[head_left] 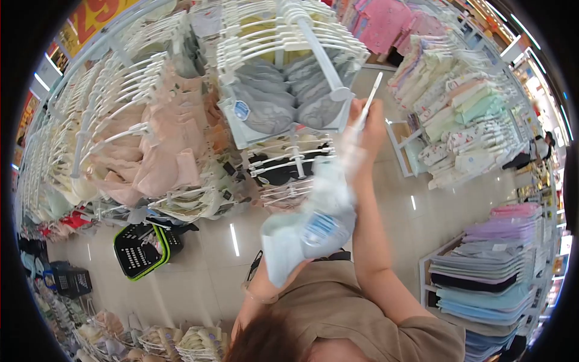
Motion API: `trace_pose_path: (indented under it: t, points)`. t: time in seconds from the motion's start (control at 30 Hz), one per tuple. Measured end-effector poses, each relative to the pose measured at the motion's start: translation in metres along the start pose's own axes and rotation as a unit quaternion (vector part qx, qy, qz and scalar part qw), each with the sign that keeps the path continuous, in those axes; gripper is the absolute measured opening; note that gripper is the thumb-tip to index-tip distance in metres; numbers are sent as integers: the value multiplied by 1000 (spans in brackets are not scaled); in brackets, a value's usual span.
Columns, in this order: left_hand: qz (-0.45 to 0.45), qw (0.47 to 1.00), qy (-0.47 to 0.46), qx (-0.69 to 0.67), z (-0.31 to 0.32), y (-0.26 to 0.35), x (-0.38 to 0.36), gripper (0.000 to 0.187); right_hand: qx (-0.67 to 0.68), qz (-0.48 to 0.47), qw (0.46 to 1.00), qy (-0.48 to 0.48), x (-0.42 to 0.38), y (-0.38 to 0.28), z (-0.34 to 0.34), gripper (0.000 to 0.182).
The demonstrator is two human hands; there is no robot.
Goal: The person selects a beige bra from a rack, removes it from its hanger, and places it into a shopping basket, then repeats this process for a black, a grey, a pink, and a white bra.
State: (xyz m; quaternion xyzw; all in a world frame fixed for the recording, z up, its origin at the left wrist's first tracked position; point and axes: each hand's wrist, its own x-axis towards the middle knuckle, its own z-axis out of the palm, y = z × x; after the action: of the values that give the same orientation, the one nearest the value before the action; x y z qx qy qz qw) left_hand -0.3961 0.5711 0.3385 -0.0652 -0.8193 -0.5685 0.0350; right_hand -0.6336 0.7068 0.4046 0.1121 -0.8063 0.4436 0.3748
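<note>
Head view, right hand: here in the aisle, the right hand [371, 128] is raised at the end of the display, its fingers clamped on a white hanger [376, 87].
Pale blue bra: the pale blue bra [330, 198], blurred, slants from beside the right hand down across the front of the body; a blue-and-white label [322, 230] shows on it.
Left hand: the left hand [294, 273] is under the lower end of the bra, mostly hidden; I cannot tell how its fingers stand. A bracelet [259, 295] circles that wrist.
Grey bras: a row of grey bras [262, 102] hangs just beside the right hand, under a white rail arm [315, 48].
Peach bras: more peach bras [161, 151] hang on the left.
Basket: a black basket [128, 246] with a green rim is on the tiled floor [199, 283].
Right side: folded-looking garments [479, 280] fill a rack.
</note>
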Motion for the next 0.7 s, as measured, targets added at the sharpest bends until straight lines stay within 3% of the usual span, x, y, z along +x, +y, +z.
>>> trace_pose_path:
  t: [0.07,0.1,0.13,0.2,0.23,0.27,0.3,0.33,0.37,0.43,0.47,0.53,0.57,0.7]
  points:
    - [-12,996,-88,9,0,3,7,31,238,131,962,-36,-13,10,3,30]
    - [110,985,-126,33,-6,17,20,43,287,122,950,-25,-14,1,2,41]
    - [110,985,-132,31,-11,26,24,43,283,124,951,-21,-16,-1,0,41]
    - [137,970,-198,30,-19,33,27,53,498,205,842,-19,-21,-5,-6,40]
    - [176,969,-175,-6,-22,26,28,83,524,263,809,-29,-20,-17,-15,42]
    - [173,969,-179,-9,-20,27,29,83,522,268,810,-27,-19,-24,-21,42]
    - [151,987,0,-55,-16,28,30,93,582,315,748,-57,-18,-29,-27,42]
    - [124,971,180,-98,-14,29,30,103,636,358,678,-84,-17,-32,-31,41]
    - [121,972,176,-99,-12,22,31,103,667,373,636,-106,-18,-34,-32,41]
    - [34,947,221,-229,-10,6,32,111,684,380,613,-109,-20,-41,-30,41]
    - [30,948,218,-231,-13,4,26,111,701,385,589,-116,-23,-44,-27,40]
    - [-124,942,59,-305,-23,10,14,87,703,378,593,-109,-29,-45,-20,39]
    - [-123,942,23,-312,-25,4,6,67,702,380,595,-89,-31,-45,-17,39]
    - [-147,927,54,-341,-21,6,-3,50,701,393,592,-62,-36,-36,-12,38]
